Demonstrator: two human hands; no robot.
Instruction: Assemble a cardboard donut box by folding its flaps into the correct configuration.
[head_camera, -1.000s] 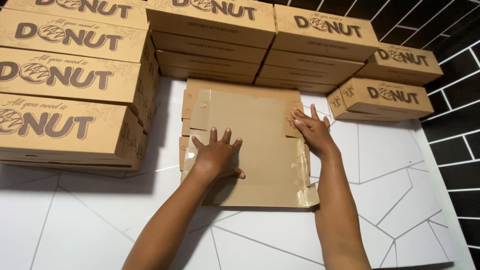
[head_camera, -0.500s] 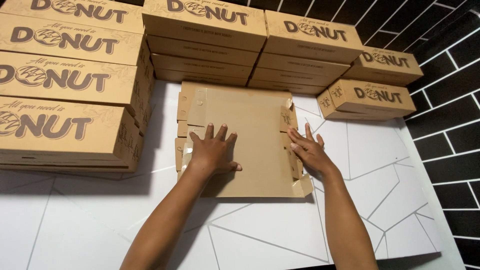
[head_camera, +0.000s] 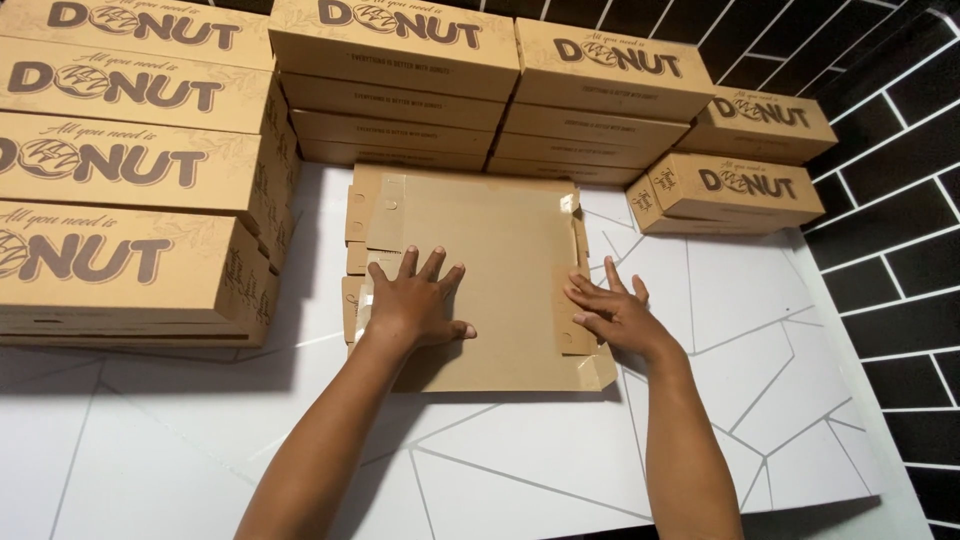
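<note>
The white table (head_camera: 150, 440) with thin grey lines filled the lower part of the view, w/ a black tiled wall (head_camera: 890, 200) at the right. Stacks of closed brown boxes (head_camera: 120, 200) stood on the left side and along the back; two smaller boxes (head_camera: 740, 190) were at the back right.

In the middle of the table lay the flat cardboard (head_camera: 490, 270), unfolded, its far edge near the back stacks, its side flaps lying out left and right.

Both forearms came up from the bottom edge, approx. parallel, and bent a little toward the centre. The left hand (head_camera: 412, 305) lay palm down on the left part of the cardboard, fingers spread and straight, thumb out to the right; it pressed flat and gripped nothing. The right hand (head_camera: 615, 312) was at the right edge of the cardboard, open, fingers pointing left and lying on the narrow side flap (head_camera: 572, 320), wrist over the table. It also closed on nothing.
</note>
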